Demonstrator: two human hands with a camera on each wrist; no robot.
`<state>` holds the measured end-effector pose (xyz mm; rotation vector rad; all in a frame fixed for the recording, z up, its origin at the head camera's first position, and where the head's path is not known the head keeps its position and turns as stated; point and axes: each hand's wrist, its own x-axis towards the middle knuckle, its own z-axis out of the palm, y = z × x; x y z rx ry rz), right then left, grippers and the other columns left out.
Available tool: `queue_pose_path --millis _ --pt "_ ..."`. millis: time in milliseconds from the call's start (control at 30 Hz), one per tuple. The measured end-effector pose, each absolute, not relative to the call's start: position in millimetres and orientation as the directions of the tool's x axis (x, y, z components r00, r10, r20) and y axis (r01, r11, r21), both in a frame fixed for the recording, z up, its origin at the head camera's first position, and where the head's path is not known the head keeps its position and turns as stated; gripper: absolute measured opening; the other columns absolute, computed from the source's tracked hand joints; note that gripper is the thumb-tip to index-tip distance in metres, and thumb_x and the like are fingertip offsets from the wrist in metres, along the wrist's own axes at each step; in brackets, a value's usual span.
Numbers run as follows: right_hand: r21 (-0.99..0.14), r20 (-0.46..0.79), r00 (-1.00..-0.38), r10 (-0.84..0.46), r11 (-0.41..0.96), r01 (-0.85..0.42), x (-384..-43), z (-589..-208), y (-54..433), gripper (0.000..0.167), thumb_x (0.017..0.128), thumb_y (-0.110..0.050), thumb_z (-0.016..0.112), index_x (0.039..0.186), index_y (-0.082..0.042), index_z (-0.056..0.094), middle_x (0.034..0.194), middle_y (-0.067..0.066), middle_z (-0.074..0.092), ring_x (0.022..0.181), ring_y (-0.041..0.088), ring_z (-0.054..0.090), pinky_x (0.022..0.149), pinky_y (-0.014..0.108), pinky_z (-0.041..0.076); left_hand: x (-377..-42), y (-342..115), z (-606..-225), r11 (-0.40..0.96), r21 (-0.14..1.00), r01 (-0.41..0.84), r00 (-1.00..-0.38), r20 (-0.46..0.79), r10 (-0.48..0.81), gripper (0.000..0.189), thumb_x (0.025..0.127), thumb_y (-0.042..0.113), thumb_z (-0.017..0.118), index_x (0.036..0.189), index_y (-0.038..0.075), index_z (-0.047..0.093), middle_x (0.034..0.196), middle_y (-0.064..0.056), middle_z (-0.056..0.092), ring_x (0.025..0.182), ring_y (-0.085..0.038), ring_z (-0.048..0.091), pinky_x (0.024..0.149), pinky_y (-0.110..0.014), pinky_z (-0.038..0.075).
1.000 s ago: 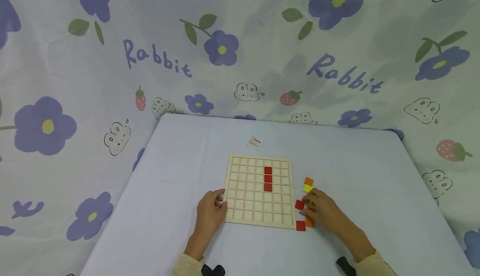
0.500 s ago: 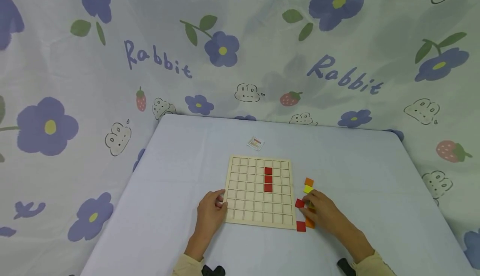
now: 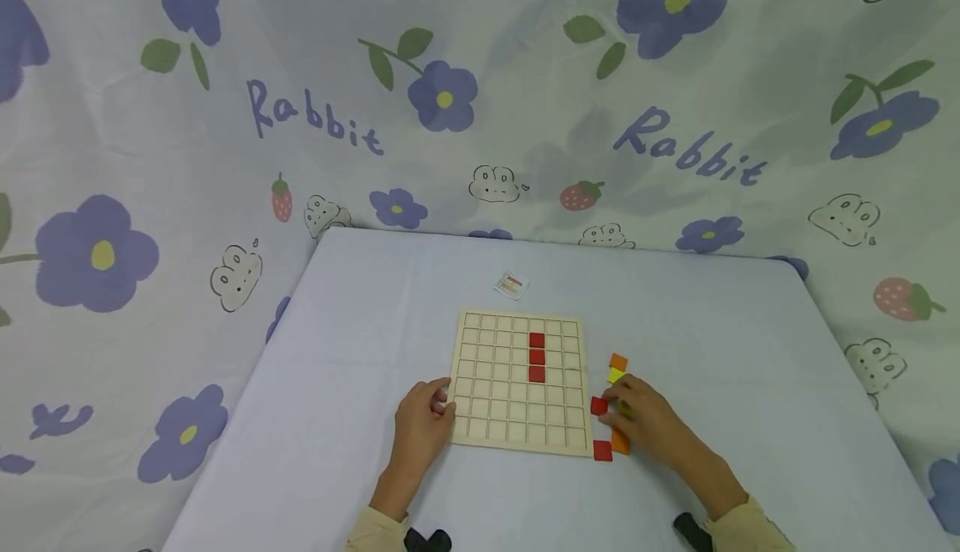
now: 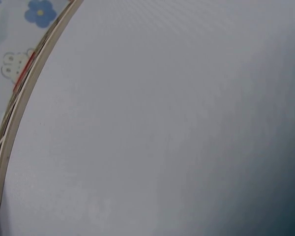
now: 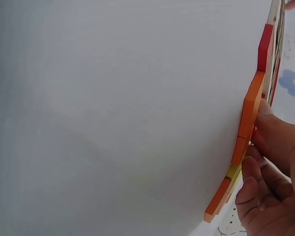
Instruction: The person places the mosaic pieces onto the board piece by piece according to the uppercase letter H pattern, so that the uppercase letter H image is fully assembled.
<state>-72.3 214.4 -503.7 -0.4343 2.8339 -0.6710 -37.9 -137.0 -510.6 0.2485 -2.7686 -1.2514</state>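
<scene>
so from my seat the head view has both hands down at the white counter [image 3: 330,452], with the pale wooden square grid board [image 3: 517,432] between them. the left hand [image 3: 422,420] is at the board's left edge, thumb and index finger touching it with a gap between them; whether they pinch the edge, i can't tell. over on the other side, the right hand [image 3: 648,419] is narrow, thumb and forefinger pinching a small red square tile [image 3: 597,406] just beside the board's right edge. in the grid i've got three red square tiles [image 3: 537,357] seated one below another in a single column, right of the middle. past the right fingertips lie an orange square tile [image 3: 618,362] and a yellow square tile [image 3: 617,374], and under that hand a second yellow tile [image 3: 626,408], partly hidden. nearer me, another orange tile [image 3: 621,442] touches or nearly touches a loose red tile [image 3: 603,450] by the board's near right corner. beyond the board's far edge there's a small white printed card [image 3: 512,285], and behind everything, a white flowered curtain [image 3: 540,85].
</scene>
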Motion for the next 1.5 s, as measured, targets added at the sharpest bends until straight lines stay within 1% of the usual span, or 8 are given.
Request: queue_pose_path --millis 100,400,800,933,1100,1200,1367,1500 --pt "-0.456 -0.112 -0.934 -0.339 0.853 -0.255 -71.6 -503.5 213.7 0.026 0.085 -0.024 0.080 0.107 -0.017 0.070 0.102 -0.006 0.059 0.090 0.009 0.050 0.075 0.021 0.052 -37.6 -136.6 -511.0 0.650 0.753 -0.105 -0.982 0.024 -0.186 0.036 0.081 -0.003 0.074 0.117 0.001 0.072 0.086 -0.003 0.062 0.072 -0.005 0.056 0.062 -0.015 0.051" --pt "-0.356 -0.065 -0.913 -0.402 0.864 -0.355 -69.2 -502.1 212.3 0.028 0.087 -0.028 0.078 0.108 -0.012 0.067 0.100 -0.006 0.059 0.089 0.007 0.050 0.079 0.025 0.055 -37.4 -136.0 -512.9 0.660 0.748 -0.065 -0.981 0.073 -0.180 0.035 0.080 -0.005 0.074 0.114 -0.001 0.072 0.085 -0.004 0.062 0.071 -0.008 0.056 0.060 -0.015 0.050" --pt "-0.329 -0.094 -0.917 -0.388 0.881 -0.340 -73.5 -495.6 212.5 0.029 0.088 -0.029 0.077 0.109 -0.010 0.069 0.095 -0.005 0.061 0.084 0.008 0.050 0.075 0.025 0.054 -39.4 -135.9 -511.0 0.655 0.750 -0.095 -0.982 0.037 -0.185 0.036 0.081 -0.003 0.074 0.117 0.001 0.072 0.087 -0.003 0.062 0.072 -0.007 0.057 0.061 -0.015 0.050" --pt "-0.353 -0.094 -0.929 -0.357 0.885 -0.304 -73.0 -491.1 211.5 0.031 0.088 -0.028 0.077 0.111 -0.009 0.069 0.098 -0.003 0.062 0.086 0.010 0.052 0.076 0.027 0.056 -38.0 -135.1 -511.5 0.653 0.751 -0.095 -0.979 0.047 -0.198 0.036 0.080 -0.004 0.074 0.116 0.001 0.072 0.086 -0.003 0.062 0.071 -0.005 0.057 0.061 -0.015 0.051" --pt "-0.447 -0.118 -0.936 -0.330 0.860 -0.247 -72.5 -487.2 200.1 0.033 0.089 -0.027 0.076 0.117 -0.013 0.067 0.105 -0.005 0.063 0.092 0.010 0.056 0.077 0.025 0.057 -33.0 -134.6 -511.4 0.647 0.756 -0.100 -0.980 0.038 -0.196 0.036 0.079 -0.005 0.074 0.115 0.000 0.072 0.085 -0.004 0.062 0.070 -0.005 0.056 0.060 -0.015 0.050" --pt "-0.477 -0.079 -0.918 -0.389 0.824 -0.307 -73.3 -488.9 187.5 0.032 0.090 -0.028 0.075 0.117 -0.013 0.067 0.107 -0.007 0.063 0.092 0.007 0.056 0.077 0.022 0.056 -30.8 -134.8 -511.0 0.652 0.752 -0.095 -0.982 0.037 -0.186 0.036 0.080 -0.005 0.073 0.115 -0.001 0.072 0.085 -0.004 0.062 0.071 -0.006 0.056 0.060 -0.015 0.049" --pt "-0.466 0.054 -0.860 -0.507 0.749 -0.471 -78.5 -493.2 165.9 0.027 0.091 -0.026 0.075 0.112 -0.010 0.068 0.101 -0.007 0.063 0.086 0.005 0.052 0.074 0.020 0.053 -33.1 -136.4 -511.2 0.674 0.736 -0.065 -0.981 0.077 -0.179 0.035 0.080 -0.007 0.073 0.115 -0.001 0.072 0.085 -0.005 0.063 0.072 -0.008 0.057 0.062 -0.015 0.051" --pt "-0.466 0.080 -0.831 -0.550 0.716 -0.519 -83.6 -495.7 152.8 0.028 0.092 -0.026 0.073 0.113 -0.008 0.069 0.099 -0.006 0.062 0.084 0.004 0.050 0.075 0.022 0.052 -35.7 -136.2 -510.7 0.672 0.738 -0.063 -0.982 0.076 -0.175 0.036 0.080 -0.008 0.074 0.115 -0.001 0.072 0.085 -0.005 0.063 0.071 -0.007 0.057 0.061 -0.015 0.051"
